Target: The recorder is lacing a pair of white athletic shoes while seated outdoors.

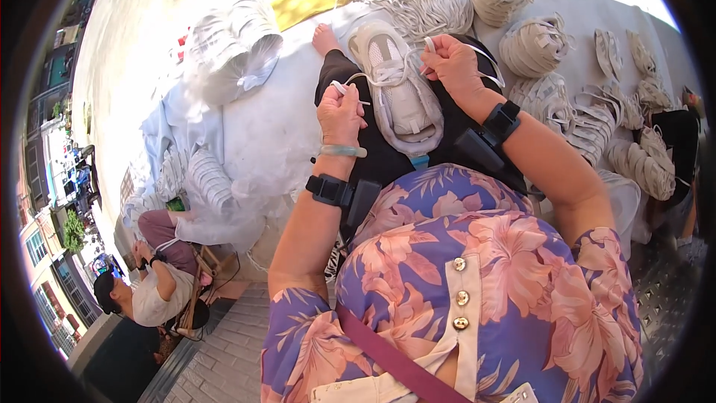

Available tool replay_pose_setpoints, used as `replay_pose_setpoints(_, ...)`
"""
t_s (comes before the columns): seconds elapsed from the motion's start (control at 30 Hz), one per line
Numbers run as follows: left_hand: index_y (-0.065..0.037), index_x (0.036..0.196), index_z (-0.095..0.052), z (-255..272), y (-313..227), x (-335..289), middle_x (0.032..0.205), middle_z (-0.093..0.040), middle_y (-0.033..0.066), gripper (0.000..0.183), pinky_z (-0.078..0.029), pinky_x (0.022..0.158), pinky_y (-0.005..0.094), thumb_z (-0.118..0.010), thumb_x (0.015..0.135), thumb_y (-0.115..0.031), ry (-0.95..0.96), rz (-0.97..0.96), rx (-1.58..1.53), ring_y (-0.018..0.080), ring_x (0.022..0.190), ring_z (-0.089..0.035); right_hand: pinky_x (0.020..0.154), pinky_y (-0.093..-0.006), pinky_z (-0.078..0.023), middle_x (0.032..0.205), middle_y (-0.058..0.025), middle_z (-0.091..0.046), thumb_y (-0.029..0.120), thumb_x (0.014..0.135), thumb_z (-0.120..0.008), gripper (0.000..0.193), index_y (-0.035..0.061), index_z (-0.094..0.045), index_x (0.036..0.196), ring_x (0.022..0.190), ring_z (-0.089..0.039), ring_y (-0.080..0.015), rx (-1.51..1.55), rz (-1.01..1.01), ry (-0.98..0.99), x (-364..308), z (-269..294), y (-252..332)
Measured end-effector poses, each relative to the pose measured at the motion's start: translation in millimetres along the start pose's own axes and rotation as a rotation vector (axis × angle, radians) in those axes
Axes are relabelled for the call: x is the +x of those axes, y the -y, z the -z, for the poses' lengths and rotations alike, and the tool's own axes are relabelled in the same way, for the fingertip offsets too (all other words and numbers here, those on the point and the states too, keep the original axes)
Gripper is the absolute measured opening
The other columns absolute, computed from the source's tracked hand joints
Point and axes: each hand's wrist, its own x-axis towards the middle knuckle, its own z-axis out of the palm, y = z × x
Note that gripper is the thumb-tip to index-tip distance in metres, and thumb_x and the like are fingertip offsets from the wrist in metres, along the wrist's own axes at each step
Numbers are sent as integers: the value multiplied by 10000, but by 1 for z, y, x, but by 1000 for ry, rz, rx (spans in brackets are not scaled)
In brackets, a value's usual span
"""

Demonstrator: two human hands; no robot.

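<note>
A white-and-grey sneaker upper [409,110] rests on my lap between my thighs, its toe pointing away from me and its heel opening toward me. White lace crosses its tongue. To its left, my left hand [341,116] is closed in a pinch on one end of the shoelace [356,77]. On the other side my right hand [453,67] pinches another lace end, a little farther out and raised. Both lace ends run from the shoe's eyelets. Neither hand touches the shoe body.
Bundles of white laces [429,0] lie on the pale sheet ahead. Stacked shoe uppers [535,46] and more pairs stand at the right. Plastic-wrapped stacks [233,45] sit at the far left. Another person [158,291] sits at the lower left.
</note>
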Motion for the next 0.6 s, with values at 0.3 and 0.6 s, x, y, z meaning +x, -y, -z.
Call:
replay_pose_setpoints(0.3, -60, 828, -503, -6, 6, 4, 596, -510, 11, 69, -407, 394, 205, -549, 864, -96, -31, -64, 78, 62, 429, -444, 638, -358, -471, 745, -174, -616, 181, 773, -603, 194, 45, -596, 912, 702, -611, -326, -473, 422, -160, 3, -12, -16)
replay_pose_setpoints(0.6, -37, 880, -529, 4, 14, 7, 626, -549, 33, 55, -456, 448, 207, -560, 850, -71, 78, -110, 44, 72, 459, -494, 606, -228, -478, 708, -51, -643, 81, 805, -616, 149, 18, -604, 939, 644, -602, -86, -475, 473, -148, 1, -13, -15)
